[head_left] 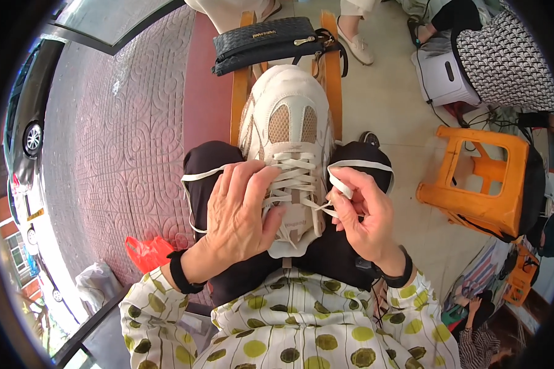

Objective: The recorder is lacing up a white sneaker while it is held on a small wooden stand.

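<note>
A cream and tan sneaker (287, 117) rests on my lap, toe pointing away, with white laces (295, 175) across its front. My left hand (239, 212) lies over the left side of the lacing, fingers pressing the laces, and a lace loop (194, 178) runs out past my left knee. My right hand (360, 212) pinches the other flat white lace end (341, 184), whose loop (366, 165) arcs over my right knee. Both wrists carry black bands.
A dark quilted clutch bag (261, 43) lies on a wooden stool (332, 80) ahead. An orange plastic stool (483, 181) and a white box (443, 77) stand right. Another person's shoe (357, 46) is beyond. A red bag (146, 252) lies on patterned paving left.
</note>
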`<control>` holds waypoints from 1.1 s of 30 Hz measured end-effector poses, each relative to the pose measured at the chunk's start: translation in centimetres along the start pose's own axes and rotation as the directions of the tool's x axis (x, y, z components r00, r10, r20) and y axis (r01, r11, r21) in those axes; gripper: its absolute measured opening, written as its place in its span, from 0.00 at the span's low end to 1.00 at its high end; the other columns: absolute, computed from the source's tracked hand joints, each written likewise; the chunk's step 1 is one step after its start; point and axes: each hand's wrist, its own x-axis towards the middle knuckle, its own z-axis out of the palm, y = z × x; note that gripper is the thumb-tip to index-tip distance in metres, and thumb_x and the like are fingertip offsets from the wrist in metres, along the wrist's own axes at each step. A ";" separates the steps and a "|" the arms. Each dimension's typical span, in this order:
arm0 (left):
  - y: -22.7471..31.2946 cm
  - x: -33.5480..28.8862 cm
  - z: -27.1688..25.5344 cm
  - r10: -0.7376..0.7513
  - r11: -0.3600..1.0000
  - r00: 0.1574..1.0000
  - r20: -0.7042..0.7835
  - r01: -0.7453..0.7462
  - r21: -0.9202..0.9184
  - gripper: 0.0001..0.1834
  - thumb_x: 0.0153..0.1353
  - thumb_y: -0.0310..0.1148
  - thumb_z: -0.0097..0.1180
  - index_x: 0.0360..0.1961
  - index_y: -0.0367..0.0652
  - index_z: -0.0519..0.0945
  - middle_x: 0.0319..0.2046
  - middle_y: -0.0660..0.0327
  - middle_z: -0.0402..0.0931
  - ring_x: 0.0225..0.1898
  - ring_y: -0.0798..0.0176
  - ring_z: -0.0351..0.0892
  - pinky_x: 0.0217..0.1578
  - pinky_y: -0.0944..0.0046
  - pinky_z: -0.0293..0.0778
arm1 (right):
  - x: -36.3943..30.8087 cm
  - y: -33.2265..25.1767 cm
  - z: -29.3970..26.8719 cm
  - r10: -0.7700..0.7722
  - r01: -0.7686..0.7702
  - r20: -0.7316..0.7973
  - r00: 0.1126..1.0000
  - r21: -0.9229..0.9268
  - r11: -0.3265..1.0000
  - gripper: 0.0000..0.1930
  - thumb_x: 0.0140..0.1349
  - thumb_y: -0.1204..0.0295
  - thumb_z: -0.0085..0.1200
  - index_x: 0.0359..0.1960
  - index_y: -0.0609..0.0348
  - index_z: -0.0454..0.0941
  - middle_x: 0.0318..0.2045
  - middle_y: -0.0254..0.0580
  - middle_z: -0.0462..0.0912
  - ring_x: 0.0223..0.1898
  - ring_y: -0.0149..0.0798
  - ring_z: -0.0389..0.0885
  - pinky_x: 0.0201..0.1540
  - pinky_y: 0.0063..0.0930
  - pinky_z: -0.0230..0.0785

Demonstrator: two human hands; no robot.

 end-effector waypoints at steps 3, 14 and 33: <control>0.0 -0.1 0.0 0.001 0.999 1.000 0.016 -0.002 0.035 0.32 0.46 0.28 0.62 0.57 0.38 0.71 0.48 0.48 0.69 0.44 0.44 0.72 0.46 0.51 0.71 | 0.0 0.0 0.0 0.007 -0.007 0.016 1.000 0.000 1.000 0.15 0.68 0.81 0.52 0.56 0.63 0.74 0.35 0.37 0.80 0.26 0.23 0.76 0.28 0.18 0.74; 0.3 -0.2 0.2 0.007 0.997 1.000 -0.011 -0.006 0.078 0.36 0.47 0.31 0.64 0.61 0.40 0.70 0.47 0.50 0.69 0.46 0.45 0.71 0.49 0.51 0.69 | 0.1 0.1 0.1 -0.013 0.013 0.011 1.000 -0.024 1.000 0.15 0.68 0.80 0.53 0.56 0.63 0.75 0.35 0.38 0.80 0.26 0.24 0.77 0.29 0.19 0.73; 1.4 -3.3 -0.1 0.099 0.961 0.990 -0.100 -0.069 0.267 0.26 0.54 0.28 0.61 0.56 0.41 0.73 0.45 0.55 0.76 0.49 0.52 0.76 0.53 0.54 0.70 | 0.4 1.3 0.6 -0.180 0.178 0.003 0.984 -0.176 0.968 0.14 0.65 0.79 0.55 0.53 0.60 0.76 0.26 0.38 0.76 0.24 0.30 0.74 0.28 0.24 0.69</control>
